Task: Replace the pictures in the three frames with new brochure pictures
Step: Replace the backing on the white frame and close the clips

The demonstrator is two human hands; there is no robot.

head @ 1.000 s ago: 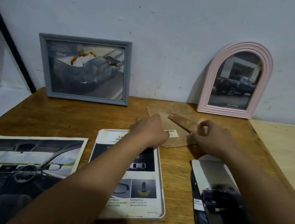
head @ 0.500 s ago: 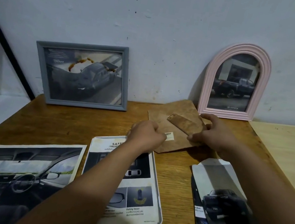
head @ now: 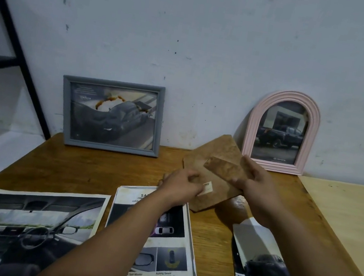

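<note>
A brown frame backing board (head: 217,158) with its fold-out stand is tilted up off the wooden table (head: 88,170). My left hand (head: 180,185) grips its near-left edge; my right hand (head: 257,184) holds its right side over the stand. Below lies a white frame (head: 193,270) face down with a brochure page in it. A grey frame (head: 111,115) with a car picture leans on the wall at the left. A pink arched frame (head: 282,130) with a pickup picture leans at the right.
A large car-interior brochure page (head: 17,221) lies at the near left. A dark "Double Cab" brochure (head: 262,271) lies at the near right. A lighter table (head: 350,219) adjoins on the right. A black shelf frame (head: 21,58) stands at the left.
Both hands have lifted the backing board from flat on the table and tilted it up. The view has pulled back and up.
</note>
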